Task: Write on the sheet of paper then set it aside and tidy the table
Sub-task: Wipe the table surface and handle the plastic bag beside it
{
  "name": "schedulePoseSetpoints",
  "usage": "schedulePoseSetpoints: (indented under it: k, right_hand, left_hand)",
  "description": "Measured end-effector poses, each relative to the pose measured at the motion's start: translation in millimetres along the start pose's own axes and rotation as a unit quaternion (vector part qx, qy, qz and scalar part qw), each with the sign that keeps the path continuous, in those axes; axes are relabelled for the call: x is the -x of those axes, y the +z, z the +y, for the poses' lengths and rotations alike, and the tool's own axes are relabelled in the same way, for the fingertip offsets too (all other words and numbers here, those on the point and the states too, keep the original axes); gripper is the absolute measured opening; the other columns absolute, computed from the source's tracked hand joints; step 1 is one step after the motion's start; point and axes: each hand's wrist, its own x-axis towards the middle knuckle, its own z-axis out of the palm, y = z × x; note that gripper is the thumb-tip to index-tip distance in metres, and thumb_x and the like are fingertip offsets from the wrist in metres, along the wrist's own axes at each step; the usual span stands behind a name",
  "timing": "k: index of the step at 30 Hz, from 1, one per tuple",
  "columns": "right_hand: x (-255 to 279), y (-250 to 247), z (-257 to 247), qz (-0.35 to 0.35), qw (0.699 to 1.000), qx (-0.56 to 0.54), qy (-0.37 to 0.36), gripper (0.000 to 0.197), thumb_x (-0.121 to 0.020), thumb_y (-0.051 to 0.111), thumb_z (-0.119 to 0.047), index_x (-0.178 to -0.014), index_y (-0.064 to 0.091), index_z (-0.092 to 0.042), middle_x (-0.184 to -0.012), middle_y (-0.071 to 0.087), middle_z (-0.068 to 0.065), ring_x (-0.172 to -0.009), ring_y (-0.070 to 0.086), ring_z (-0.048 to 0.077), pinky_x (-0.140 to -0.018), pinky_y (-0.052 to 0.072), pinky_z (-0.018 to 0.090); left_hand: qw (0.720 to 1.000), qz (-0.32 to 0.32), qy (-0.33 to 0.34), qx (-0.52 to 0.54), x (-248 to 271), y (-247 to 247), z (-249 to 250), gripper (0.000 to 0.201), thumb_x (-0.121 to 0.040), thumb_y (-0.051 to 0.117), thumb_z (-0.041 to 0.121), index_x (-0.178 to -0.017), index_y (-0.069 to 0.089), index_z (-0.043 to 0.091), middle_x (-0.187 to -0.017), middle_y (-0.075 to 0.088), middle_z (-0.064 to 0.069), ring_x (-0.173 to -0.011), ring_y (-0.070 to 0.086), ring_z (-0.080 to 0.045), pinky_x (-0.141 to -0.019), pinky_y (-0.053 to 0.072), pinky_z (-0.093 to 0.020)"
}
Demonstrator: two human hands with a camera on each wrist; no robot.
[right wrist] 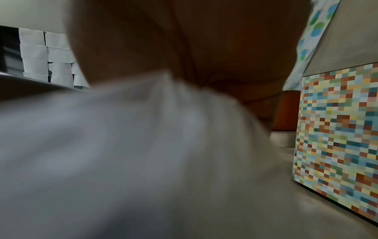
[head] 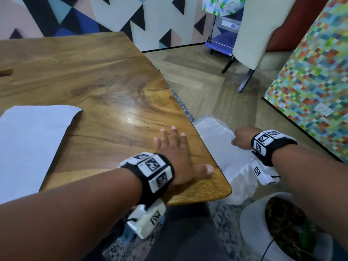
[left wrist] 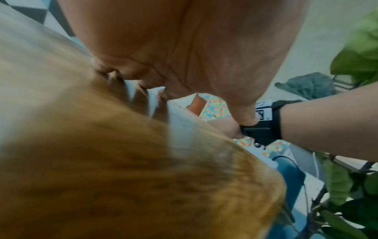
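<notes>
A white sheet of paper point(head: 32, 144) lies at the near left of the wooden table point(head: 103, 81). My left hand point(head: 175, 153) lies flat on the table's near right corner, fingers spread and straight, holding nothing. In the left wrist view its palm point(left wrist: 184, 48) presses on the blurred wood point(left wrist: 102, 161). Just past the table's right edge and lower down, my right hand point(head: 243, 138) grips the top of a white plastic bag point(head: 222, 147). That bag point(right wrist: 122, 153) fills the right wrist view beneath the hand point(right wrist: 184, 40). What the bag holds is hidden.
A grey plant pot point(head: 252, 223) stands on the floor by my right forearm. A mosaic-patterned block point(head: 310, 81) rises at the right. A cream chair point(head: 250, 34) and a blue cart point(head: 222, 42) stand further back on the wooden floor.
</notes>
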Motion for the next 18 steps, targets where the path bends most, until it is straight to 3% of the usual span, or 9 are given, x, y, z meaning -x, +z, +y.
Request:
schedulePoseSetpoints:
  k: [2,5,9,12,15,18]
  right_hand:
    - [0,-1,-2,0.002,1.000,0.001,0.000,0.023,-0.091,0.055,-0.034,-0.087,0.059,-0.012,-0.094,0.062,0.008,-0.087,0.062,0.029,-0.069,0.045,0.029]
    - [-1,0,-3,0.002,1.000,0.000,-0.002,0.025,-0.092,0.054,-0.034,-0.083,0.059,-0.011,-0.090,0.063,0.008,-0.084,0.062,0.028,-0.066,0.044,0.028]
    - [0,5,0,0.002,1.000,-0.005,-0.003,0.025,-0.091,0.054,-0.035,-0.084,0.060,-0.011,-0.091,0.063,0.008,-0.085,0.063,0.028,-0.069,0.047,0.029]
    - [0,7,2,-0.001,1.000,-0.007,-0.005,0.026,-0.092,0.054,-0.035,-0.091,0.063,-0.010,-0.095,0.064,0.009,-0.089,0.063,0.029,-0.072,0.048,0.031]
    - [2,9,3,-0.004,1.000,-0.006,-0.005,0.026,-0.092,0.054,-0.034,-0.092,0.063,-0.010,-0.096,0.064,0.008,-0.090,0.063,0.028,-0.072,0.048,0.030]
    - [4,9,3,-0.005,1.000,-0.005,-0.003,0.024,-0.092,0.054,-0.033,-0.084,0.060,-0.010,-0.091,0.062,0.008,-0.087,0.063,0.029,-0.070,0.046,0.029]
  left_hand:
    - [0.998,-0.022,0.056,0.022,1,-6,20,0.124,-0.075,0.029,0.096,-0.161,-0.013,0.017,-0.163,-0.028,-0.014,-0.150,-0.024,-0.041,-0.123,-0.001,-0.061]
    - [0.988,-0.020,0.108,0.105,8,-14,19,0.116,-0.083,0.045,0.084,-0.162,-0.013,0.022,-0.166,-0.027,-0.005,-0.154,-0.020,-0.027,-0.126,0.002,-0.052]
    - [0.988,0.035,-0.026,0.146,20,-37,-32,0.111,-0.083,0.045,0.083,-0.161,-0.010,0.028,-0.168,-0.021,-0.003,-0.156,-0.005,-0.028,-0.124,0.014,-0.055]
    - [0.988,0.038,-0.113,0.102,30,-35,-82,0.126,-0.065,0.030,0.096,-0.163,-0.001,0.023,-0.170,-0.009,-0.009,-0.156,0.002,-0.033,-0.122,0.019,-0.060]
    - [0.989,0.028,-0.140,0.044,41,-13,-97,0.123,-0.070,0.027,0.095,-0.162,-0.003,0.018,-0.169,-0.013,-0.012,-0.156,-0.007,-0.035,-0.123,0.012,-0.059]
    - [0.991,0.043,-0.121,0.038,40,-2,-75,0.121,-0.075,0.022,0.094,-0.161,-0.011,0.014,-0.166,-0.021,-0.015,-0.154,-0.016,-0.037,-0.124,0.004,-0.057]
